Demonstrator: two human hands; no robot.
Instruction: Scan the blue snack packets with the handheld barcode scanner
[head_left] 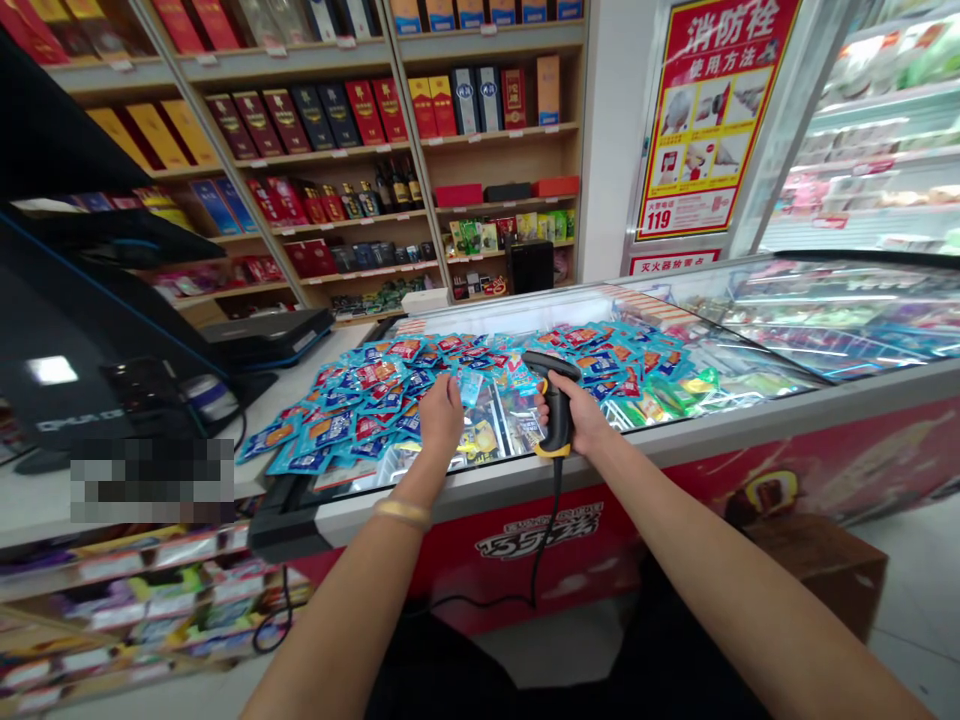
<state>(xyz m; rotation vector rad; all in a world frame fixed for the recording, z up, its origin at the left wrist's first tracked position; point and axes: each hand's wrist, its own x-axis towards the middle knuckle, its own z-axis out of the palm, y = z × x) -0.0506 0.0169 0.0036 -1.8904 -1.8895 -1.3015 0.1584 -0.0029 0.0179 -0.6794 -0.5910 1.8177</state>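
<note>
I'm gripping a black-and-yellow barcode scanner in my right hand, fingers closed right around its handle, and it's standing just above the front edge of the freezer glass, its black cord hanging down over the red front panel! My left hand is hovering beside it, fingers half curled and parted, gripping nothing I can make out, right over the blue snack packets that are spreading in a big loose heap across the glass top of the chest freezer, and I can't tell whether my fingertips are touching them! A gold bangle is sitting on my left wrist. Behind the freezer, wooden shelves are carrying boxed liquor and bottles, a red fire-hydrant poster is hanging on the white pillar, a chilled display case is glowing on the right, a dark checkout terminal is sitting on the left, and a cardboard box is resting on the tiled floor
</note>
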